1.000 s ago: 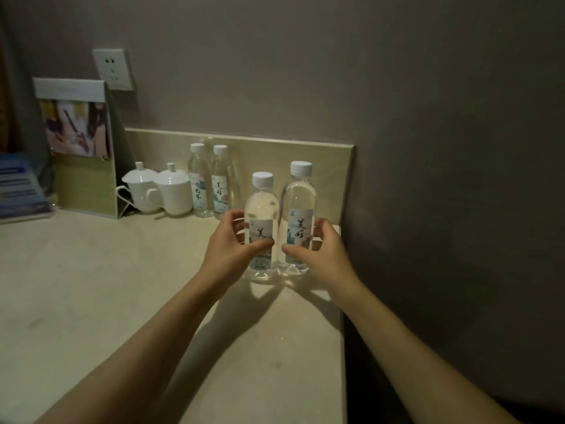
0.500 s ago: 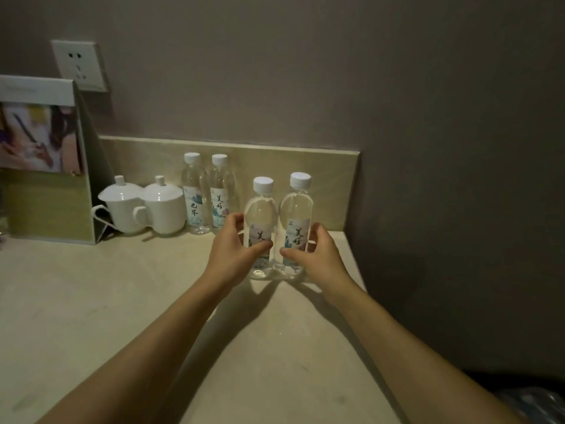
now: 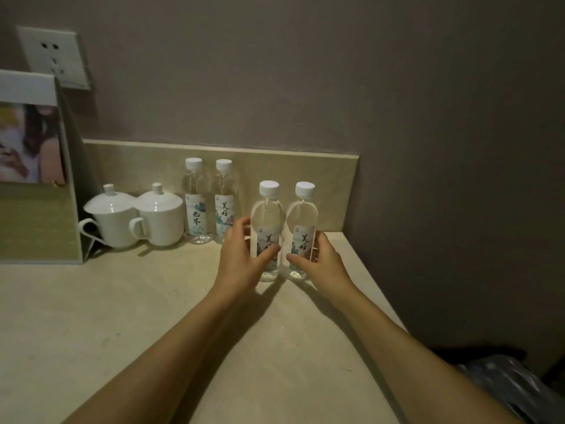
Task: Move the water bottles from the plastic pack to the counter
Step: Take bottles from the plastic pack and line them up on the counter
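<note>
Counter (image 3: 153, 301): beige, I see two bottles standing upright, touching.
Left hand (image 3: 241, 261): grips left bottle (image 3: 267, 228).
Right hand (image 3: 324, 264): grips right bottle (image 3: 302, 228).

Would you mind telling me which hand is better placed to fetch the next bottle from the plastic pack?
Probably the right hand: the plastic pack lies low on its side, beyond the counter edge. The left hand would need to cross over.
</note>
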Available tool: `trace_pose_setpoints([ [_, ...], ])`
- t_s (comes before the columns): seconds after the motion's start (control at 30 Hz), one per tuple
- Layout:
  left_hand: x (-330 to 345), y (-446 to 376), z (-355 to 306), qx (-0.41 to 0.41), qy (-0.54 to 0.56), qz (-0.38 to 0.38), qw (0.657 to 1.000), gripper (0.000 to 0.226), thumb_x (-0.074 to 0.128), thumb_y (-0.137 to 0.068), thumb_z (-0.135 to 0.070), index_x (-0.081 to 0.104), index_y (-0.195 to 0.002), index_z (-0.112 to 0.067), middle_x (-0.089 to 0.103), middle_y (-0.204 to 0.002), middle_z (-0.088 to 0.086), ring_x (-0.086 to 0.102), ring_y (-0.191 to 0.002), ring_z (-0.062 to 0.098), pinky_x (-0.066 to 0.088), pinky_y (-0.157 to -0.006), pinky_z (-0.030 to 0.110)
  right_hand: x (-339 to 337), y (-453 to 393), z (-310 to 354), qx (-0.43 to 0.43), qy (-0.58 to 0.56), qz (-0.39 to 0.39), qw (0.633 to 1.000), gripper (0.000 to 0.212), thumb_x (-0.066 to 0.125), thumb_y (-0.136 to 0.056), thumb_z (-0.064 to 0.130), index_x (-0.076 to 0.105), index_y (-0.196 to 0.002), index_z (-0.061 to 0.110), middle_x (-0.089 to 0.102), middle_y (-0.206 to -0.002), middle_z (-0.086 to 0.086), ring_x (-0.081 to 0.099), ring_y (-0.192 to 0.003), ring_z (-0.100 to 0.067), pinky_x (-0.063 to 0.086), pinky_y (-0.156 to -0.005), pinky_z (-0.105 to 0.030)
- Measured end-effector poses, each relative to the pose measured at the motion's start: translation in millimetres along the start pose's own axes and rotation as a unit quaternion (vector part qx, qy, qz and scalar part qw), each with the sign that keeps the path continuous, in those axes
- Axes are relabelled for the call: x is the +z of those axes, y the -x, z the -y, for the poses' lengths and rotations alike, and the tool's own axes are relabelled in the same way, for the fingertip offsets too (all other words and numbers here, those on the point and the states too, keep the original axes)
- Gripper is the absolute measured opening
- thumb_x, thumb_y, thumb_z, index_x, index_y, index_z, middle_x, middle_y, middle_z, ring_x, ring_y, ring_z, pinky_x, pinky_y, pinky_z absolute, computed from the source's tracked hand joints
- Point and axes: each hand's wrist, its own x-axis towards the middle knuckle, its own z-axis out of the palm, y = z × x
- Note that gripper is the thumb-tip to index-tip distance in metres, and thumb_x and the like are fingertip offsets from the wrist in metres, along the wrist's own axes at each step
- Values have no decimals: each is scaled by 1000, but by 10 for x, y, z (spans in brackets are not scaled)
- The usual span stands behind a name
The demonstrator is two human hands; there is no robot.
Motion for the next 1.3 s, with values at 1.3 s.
trace_pose_setpoints([
  [1.3, 223, -119, 156, -99, -226, -29, 969, 49, 73, -84, -35, 46, -115, -11, 67, -116, 12, 65, -106, 32, 53, -83, 40, 288, -185, 15, 39, 311, -85, 946, 49, 67, -85, 46, 45, -119, 20, 61, -122, -3, 61, -108, -25, 56, -82, -41],
])
